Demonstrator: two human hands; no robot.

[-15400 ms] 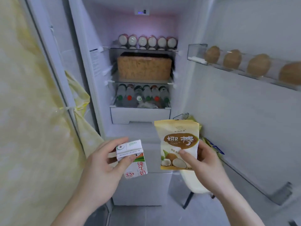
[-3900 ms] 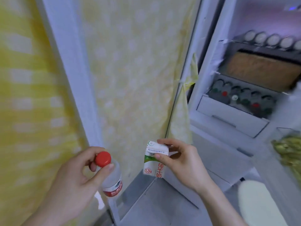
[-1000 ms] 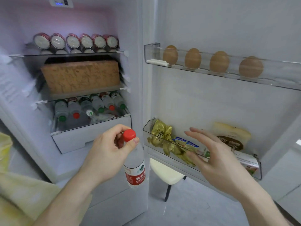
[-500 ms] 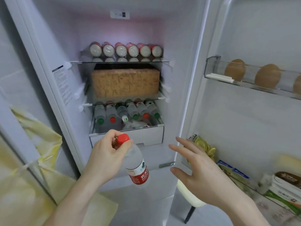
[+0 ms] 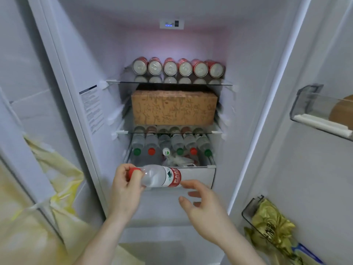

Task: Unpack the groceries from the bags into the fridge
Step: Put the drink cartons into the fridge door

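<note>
We hold the bottle (image 5: 160, 175) sideways at centre frame, just in front of the drawer (image 5: 194, 174), our left hand (image 5: 127, 186) pinching it at the red cap and neck while the body sticks out to the right. Turning it flat makes sense to us: the bottles (image 5: 172, 144) already in the drawer lie on their sides with caps facing out, so ours likely goes in the same way. Our right hand (image 5: 202, 202) floats just below the bottle's base, fingers spread and loosely bent, holding nothing; we judge it is there to steady the far end or guide it in.

The bottle is clear plastic, with a red and white label around its middle and a red cap. In the upper centre, cans (image 5: 177, 68) line the top shelf, and a brown box (image 5: 174, 108) fills the shelf beneath them.
</note>
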